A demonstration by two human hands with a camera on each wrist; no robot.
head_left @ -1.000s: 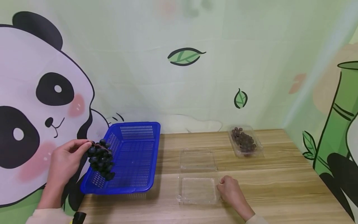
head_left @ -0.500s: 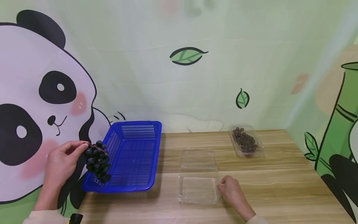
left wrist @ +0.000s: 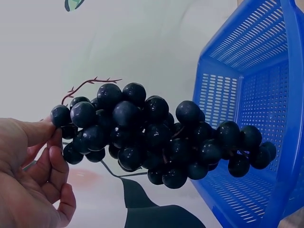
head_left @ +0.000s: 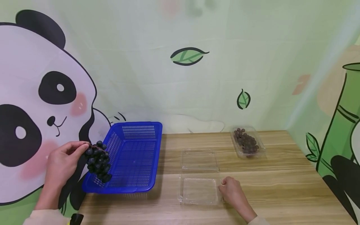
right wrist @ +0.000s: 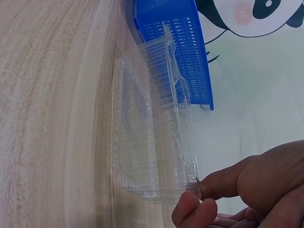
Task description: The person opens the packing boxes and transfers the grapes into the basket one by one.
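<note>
A bunch of dark grapes [head_left: 98, 162] hangs from my left hand [head_left: 63, 162], whose thumb and fingertips pinch it at the stem end. In the head view it hangs over the left rim of a blue basket [head_left: 158, 156]. The left wrist view shows the grapes [left wrist: 161, 137] side-on, with a thin reddish stem sticking up. My right hand [head_left: 233, 192] pinches the right edge of a clear plastic clamshell box [head_left: 199, 190], which lies with its lid folded back on the table. In the right wrist view, thumb and finger meet on the rim of the box [right wrist: 152, 133].
A second clear box [head_left: 261, 150] with dark reddish grapes [head_left: 246, 142] in it stands at the back right of the wooden table [head_left: 281, 187]. A panda-printed backdrop [head_left: 140, 78] rises behind the table.
My left hand and the grapes have shifted slightly left, and the bunch's lower end has swung in a little. My right hand keeps its place on the box edge.
</note>
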